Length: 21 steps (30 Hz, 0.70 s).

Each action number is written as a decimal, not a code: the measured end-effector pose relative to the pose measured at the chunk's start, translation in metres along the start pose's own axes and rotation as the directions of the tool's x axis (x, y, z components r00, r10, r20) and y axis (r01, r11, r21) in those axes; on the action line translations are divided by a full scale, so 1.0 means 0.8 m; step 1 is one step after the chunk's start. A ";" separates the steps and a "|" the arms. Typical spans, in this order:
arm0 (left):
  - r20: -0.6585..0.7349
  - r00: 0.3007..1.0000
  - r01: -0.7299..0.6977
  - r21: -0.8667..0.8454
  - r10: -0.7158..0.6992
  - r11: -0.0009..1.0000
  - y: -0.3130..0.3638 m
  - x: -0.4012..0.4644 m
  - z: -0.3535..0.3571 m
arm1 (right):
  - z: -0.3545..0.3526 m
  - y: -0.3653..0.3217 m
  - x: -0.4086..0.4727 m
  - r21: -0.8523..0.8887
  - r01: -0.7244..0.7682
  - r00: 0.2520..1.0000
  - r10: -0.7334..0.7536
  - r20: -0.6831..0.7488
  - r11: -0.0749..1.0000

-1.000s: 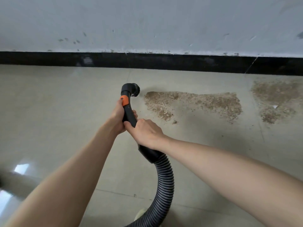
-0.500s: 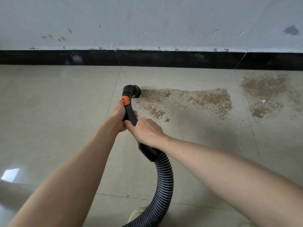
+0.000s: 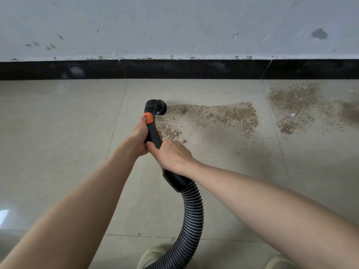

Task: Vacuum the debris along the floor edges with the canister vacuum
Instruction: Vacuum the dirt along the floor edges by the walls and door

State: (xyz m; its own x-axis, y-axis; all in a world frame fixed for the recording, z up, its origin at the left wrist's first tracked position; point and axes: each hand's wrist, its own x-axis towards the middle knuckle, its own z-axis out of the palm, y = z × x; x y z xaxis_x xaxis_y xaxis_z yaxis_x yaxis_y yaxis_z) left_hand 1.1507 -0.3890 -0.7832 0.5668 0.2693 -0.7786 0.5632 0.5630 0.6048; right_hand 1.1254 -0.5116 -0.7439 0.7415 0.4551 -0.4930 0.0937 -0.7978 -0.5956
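A black vacuum wand (image 3: 152, 131) with an orange button (image 3: 148, 117) ends in a round brush nozzle (image 3: 159, 108) that touches the left edge of a brown debris patch (image 3: 215, 117) on the tiled floor. My left hand (image 3: 138, 135) grips the wand just below the orange button. My right hand (image 3: 172, 154) grips it lower down, above the ribbed grey-black hose (image 3: 191, 216), which curves down toward the bottom edge. A second debris patch (image 3: 293, 105) with a white scrap (image 3: 293, 115) lies to the right. The canister is out of view.
A black baseboard (image 3: 194, 69) runs along the foot of a scuffed grey wall (image 3: 174, 26) just beyond the debris. More debris (image 3: 349, 111) shows at the far right edge. My shoes (image 3: 150, 257) appear at the bottom, beside the hose.
The brush nozzle has moved right into the left edge of the debris patch, whose left part has shrunk. Both hands keep the same grip on the wand.
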 end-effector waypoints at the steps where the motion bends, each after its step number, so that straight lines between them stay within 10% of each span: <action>1: 0.005 1.000 -0.002 0.005 0.002 1.000 0.000 0.000 0.003 | -0.002 0.002 0.000 0.002 -0.002 1.000 0.002 -0.001 1.000; 21: 0.077 0.996 0.035 0.017 -0.036 0.999 -0.018 -0.002 0.084 | -0.060 0.059 -0.013 -0.010 -0.035 0.999 0.034 -0.018 0.999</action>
State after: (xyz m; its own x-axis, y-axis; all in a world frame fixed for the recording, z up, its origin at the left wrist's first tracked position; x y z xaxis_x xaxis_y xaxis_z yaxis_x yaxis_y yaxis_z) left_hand 1.1822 -0.4505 -0.7795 0.5910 0.1876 -0.7846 0.5927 0.5588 0.5801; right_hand 1.1538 -0.5731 -0.7361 0.7561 0.4202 -0.5017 0.0745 -0.8170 -0.5719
